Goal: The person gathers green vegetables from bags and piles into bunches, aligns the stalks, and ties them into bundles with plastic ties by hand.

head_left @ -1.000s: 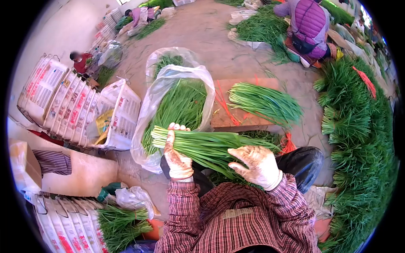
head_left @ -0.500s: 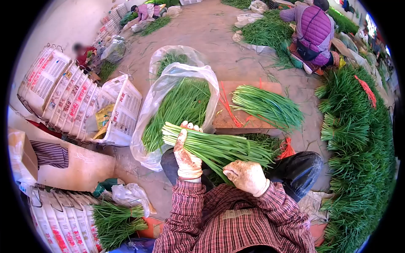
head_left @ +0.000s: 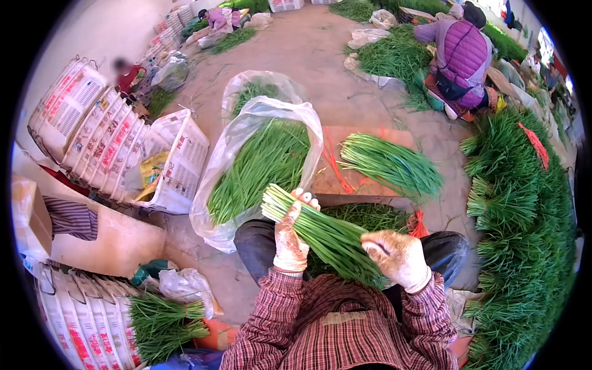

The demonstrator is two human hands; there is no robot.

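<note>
In a pale, stained glove, my left hand grips a bundle of long green stalks near its whitish ends, above my lap. My right hand, also gloved, is closed beside the leafy right side of that bundle; what its curled fingers hold, if anything, I cannot make out. Beyond my hands, another bundle lies on a low wooden board, with red ties at its left. An open clear plastic bag full of loose green stalks stands to the left.
Stacked white crates stand at left, more crates at lower left beside tied bundles. A long row of green bundles lines the right. A person in a purple vest crouches at upper right; another person is at upper left.
The held bundle has shifted right and tilted more steeply, its leafy end now lower. My left hand moved right with it. My right hand, earlier spread, has curled and moved right.
</note>
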